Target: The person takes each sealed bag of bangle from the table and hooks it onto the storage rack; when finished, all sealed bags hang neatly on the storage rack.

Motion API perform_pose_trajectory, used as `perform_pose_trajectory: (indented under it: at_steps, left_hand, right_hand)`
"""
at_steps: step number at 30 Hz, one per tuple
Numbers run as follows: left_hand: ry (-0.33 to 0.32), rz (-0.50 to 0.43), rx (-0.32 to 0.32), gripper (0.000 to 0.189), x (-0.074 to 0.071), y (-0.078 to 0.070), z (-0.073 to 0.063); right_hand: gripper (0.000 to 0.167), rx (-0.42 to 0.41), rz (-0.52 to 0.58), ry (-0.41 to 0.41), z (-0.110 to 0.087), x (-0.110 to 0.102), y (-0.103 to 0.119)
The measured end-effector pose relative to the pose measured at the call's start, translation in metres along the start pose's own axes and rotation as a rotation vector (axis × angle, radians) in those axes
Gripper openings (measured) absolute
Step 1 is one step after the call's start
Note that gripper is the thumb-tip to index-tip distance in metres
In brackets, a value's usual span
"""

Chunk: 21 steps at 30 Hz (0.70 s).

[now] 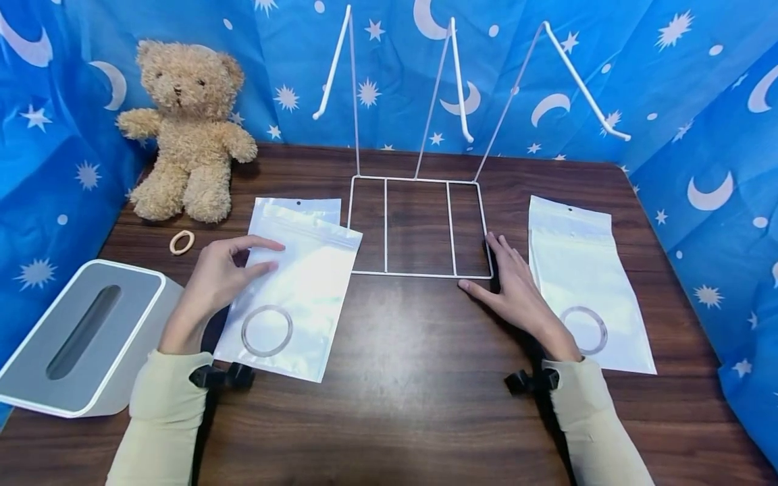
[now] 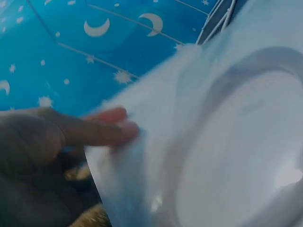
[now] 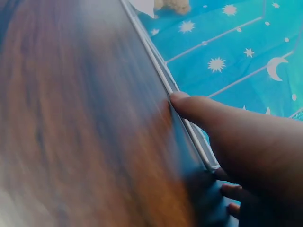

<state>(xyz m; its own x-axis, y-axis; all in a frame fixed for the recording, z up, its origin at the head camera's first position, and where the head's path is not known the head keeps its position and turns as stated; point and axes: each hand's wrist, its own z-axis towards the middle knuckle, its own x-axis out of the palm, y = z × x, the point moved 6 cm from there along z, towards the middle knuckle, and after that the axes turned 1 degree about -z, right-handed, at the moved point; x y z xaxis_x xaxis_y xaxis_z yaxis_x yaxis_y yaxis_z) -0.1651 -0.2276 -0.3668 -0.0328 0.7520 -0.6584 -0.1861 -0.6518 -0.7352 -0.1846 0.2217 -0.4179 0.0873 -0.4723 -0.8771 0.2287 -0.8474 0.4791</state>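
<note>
My left hand (image 1: pixel 227 270) is over the left edge of a white zip bag (image 1: pixel 304 290) with a clear round window. Its thumb and index finger are spread apart above the bag, and in the left wrist view the fingertips (image 2: pixel 125 130) overlap the bag's edge. Another white bag (image 1: pixel 328 208) shows from underneath, mostly covered. My right hand (image 1: pixel 516 283) rests at the near right corner of a white wire rack (image 1: pixel 419 275). Its thumb is at the front bar and its straight fingers lie along the side bar. The rack has three tall arms.
To the right of the right hand lies a similar white bag (image 1: pixel 583 277). A teddy bear (image 1: pixel 191 135) sits at the back left, with a small beige ring (image 1: pixel 182 242) before it. A grey-topped tissue box (image 1: pixel 130 337) stands at the left edge. Blue patterned cloth (image 1: pixel 668 88) surrounds the table.
</note>
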Motion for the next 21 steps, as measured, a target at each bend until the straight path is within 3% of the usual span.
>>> perform_pose_trajectory:
  at_steps: [7, 12, 15, 21]
  left_hand:
    - [-0.006, -0.156, -0.044, 0.025, 0.001, 0.008, 0.0]
    - [-0.049, -0.208, -0.029, 0.027, 0.001, 0.007, 0.001]
    - [-0.113, -0.242, 0.042, 0.028, -0.001, 0.0, 0.0]
    - [-0.247, -0.385, 0.241, 0.03, -0.011, -0.034, -0.006]
  right_hand:
    - [0.097, -0.025, -0.016, -0.059, 0.002, 0.001, -0.002]
    - [0.096, -0.019, -0.009, -0.07, 0.002, 0.001, -0.002]
    - [0.096, -0.016, -0.008, -0.073, 0.001, 0.001, -0.003]
    - [0.096, -0.012, -0.016, -0.083, 0.0, 0.001, -0.003]
